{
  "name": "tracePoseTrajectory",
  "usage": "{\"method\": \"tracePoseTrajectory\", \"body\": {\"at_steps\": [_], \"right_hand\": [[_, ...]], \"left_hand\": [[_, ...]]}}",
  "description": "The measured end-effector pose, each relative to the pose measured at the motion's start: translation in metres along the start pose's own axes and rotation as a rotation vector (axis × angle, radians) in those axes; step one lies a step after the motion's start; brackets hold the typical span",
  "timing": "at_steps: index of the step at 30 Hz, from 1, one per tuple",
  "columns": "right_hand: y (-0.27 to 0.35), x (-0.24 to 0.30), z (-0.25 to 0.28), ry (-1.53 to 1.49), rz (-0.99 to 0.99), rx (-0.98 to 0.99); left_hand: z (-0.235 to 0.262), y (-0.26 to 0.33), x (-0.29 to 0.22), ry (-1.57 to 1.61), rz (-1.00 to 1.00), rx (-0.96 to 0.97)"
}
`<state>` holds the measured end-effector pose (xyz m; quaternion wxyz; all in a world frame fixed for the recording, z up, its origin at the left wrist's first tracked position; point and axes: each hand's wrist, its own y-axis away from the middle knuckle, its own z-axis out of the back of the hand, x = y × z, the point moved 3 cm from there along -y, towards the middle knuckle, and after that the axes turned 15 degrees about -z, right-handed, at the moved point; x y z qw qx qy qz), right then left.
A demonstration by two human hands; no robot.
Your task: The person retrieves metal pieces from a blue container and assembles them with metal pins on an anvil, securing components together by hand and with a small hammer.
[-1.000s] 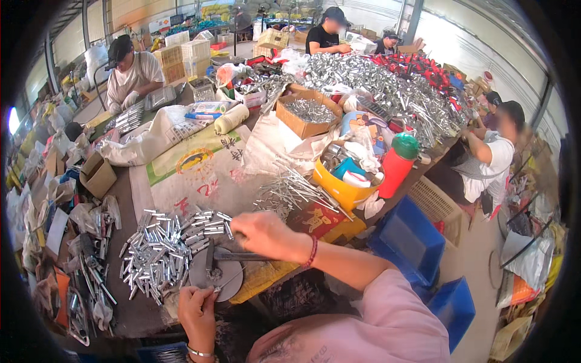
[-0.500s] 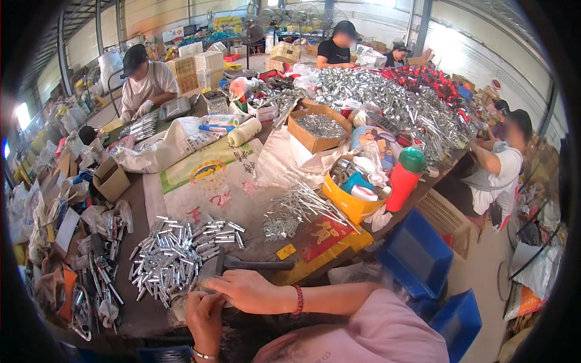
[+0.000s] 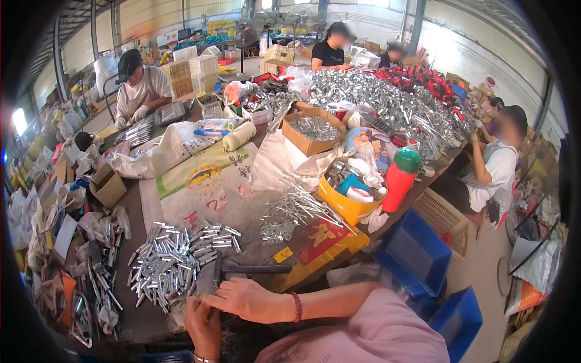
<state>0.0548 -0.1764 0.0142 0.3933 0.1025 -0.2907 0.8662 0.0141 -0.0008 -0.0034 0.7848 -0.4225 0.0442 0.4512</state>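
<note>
At the table's near edge, my left hand [image 3: 203,327] and my right hand [image 3: 249,300] meet with fingertips pinched together. Whatever they hold is too small and hidden to make out. Just beyond my fingers lies a hammer [image 3: 254,267], its metal head toward the left and its dark handle pointing right. A heap of short silver metal tubes [image 3: 163,266] spreads over the table beyond and left of my hands. Farther right are a small pile of little metal parts [image 3: 278,228] and a bundle of thin metal rods [image 3: 308,204].
A yellow box [image 3: 351,209] of mixed things and a red bottle [image 3: 400,181] with green lid stand right. Beyond is a cardboard box [image 3: 311,145] of small parts. Blue bins [image 3: 417,251] sit beside the table. Several people work around it; bagged tools [image 3: 100,272] lie left.
The view has shifted slightly. My hands stay pinched together, a little lower in the picture, and more of the hammer head shows. A person at the right has raised a forearm.
</note>
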Motion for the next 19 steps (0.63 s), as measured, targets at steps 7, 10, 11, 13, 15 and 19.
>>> {"method": "tracePoseTrajectory", "body": {"at_steps": [7,10,11,13,15,19], "right_hand": [[-0.002,-0.018,0.044,-0.017,-0.099,-0.091],[-0.005,-0.051,0.056,0.127,-0.195,-0.141],[-0.004,-0.062,0.054,0.161,-0.229,-0.157],[-0.002,-0.073,0.054,0.144,-0.270,-0.061],[-0.003,-0.071,0.048,0.083,-0.264,-0.072],[0.008,-0.063,0.047,0.003,-0.433,-0.052]], "left_hand": [[-0.002,0.005,0.004,-0.040,-0.051,0.014],[-0.003,-0.009,-0.001,0.001,-0.032,-0.016],[-0.004,-0.012,-0.004,0.013,-0.034,-0.037],[-0.004,-0.017,-0.006,0.003,0.016,-0.044],[-0.004,-0.013,-0.005,0.064,0.024,-0.046],[0.001,-0.001,-0.004,0.032,0.037,-0.027]]}}
